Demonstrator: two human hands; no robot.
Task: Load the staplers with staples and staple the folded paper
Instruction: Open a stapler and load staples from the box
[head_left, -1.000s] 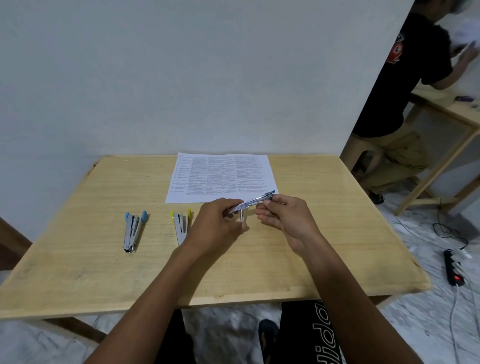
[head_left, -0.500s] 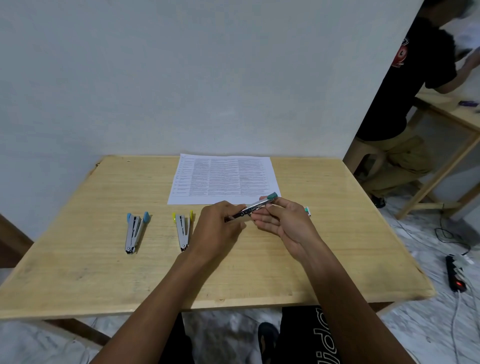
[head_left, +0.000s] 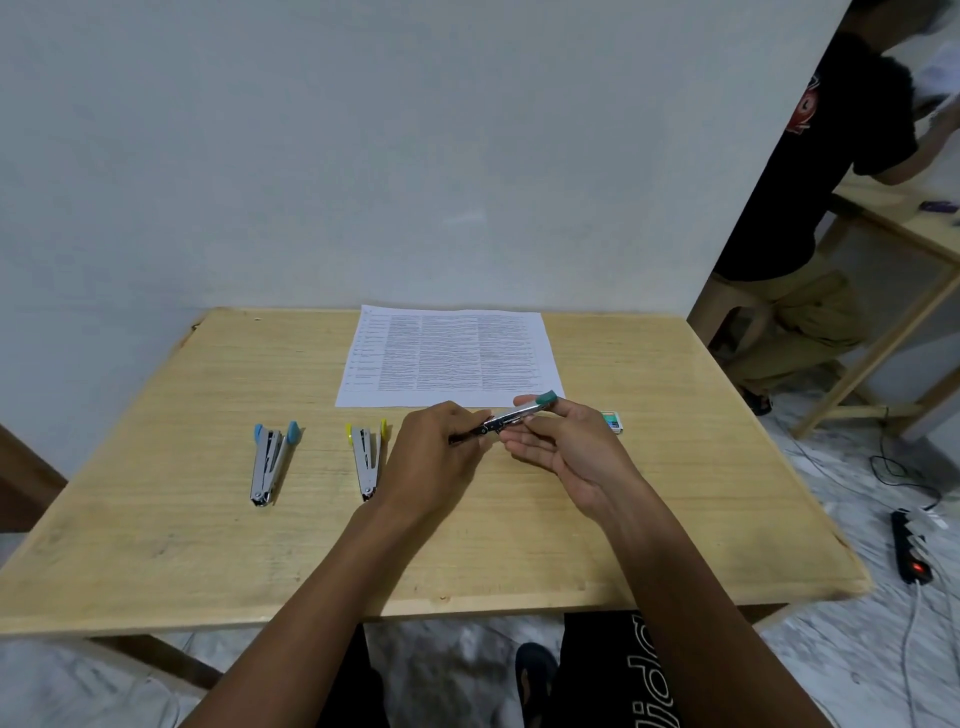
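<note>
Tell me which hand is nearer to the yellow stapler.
Left. The left hand is just right of the yellow stapler; the right hand is farther right, past the left one. Both hold the green stapler.

Wooden table (head_left: 156, 519), seated person (head_left: 810, 171), floor power strip (head_left: 911, 551)

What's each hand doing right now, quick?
Left hand: grips the green-tipped stapler by its metal end.
Right hand: pinches the same stapler near its green tip.
</note>
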